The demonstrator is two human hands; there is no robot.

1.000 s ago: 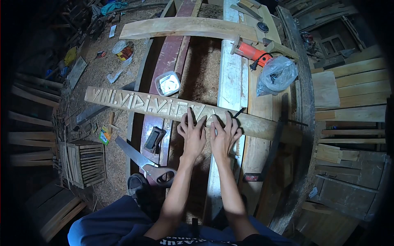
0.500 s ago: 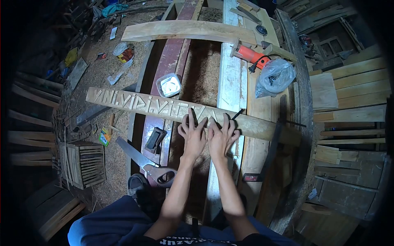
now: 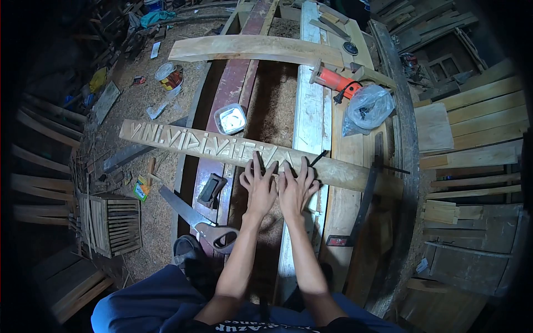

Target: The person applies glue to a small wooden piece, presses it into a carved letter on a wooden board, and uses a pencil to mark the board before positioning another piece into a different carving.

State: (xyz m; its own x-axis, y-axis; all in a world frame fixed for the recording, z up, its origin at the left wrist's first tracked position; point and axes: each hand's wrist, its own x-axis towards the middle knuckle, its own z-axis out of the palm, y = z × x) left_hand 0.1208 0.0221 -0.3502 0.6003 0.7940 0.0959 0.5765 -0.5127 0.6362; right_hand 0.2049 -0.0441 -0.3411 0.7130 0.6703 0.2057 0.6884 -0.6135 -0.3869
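Observation:
A long wooden board [image 3: 344, 173] with raised letters along its left and middle part lies across the bench. My left hand [image 3: 260, 186] rests on its lower edge with the fingers spread over the letters. Close beside it on the right, my right hand [image 3: 296, 186] lies on the board too, fingers apart. Part of the lettering is hidden under my fingertips. A thin black tool [image 3: 318, 158] sits on the board just past my right fingers. Above the board stands a clear container [image 3: 230, 119] with white contents.
Left of my forearms lie a handsaw [image 3: 202, 225] and a black block-like tool [image 3: 211, 190]. An orange power tool [image 3: 336, 79] and a plastic bag [image 3: 369, 108] are at the upper right. Another curved plank [image 3: 255, 48] spans the far end. A slatted crate [image 3: 114, 222] stands left.
The view has shifted slightly. Both hands stay on the board, with the right hand's fingers moved a little left and its outer fingers a bit straighter.

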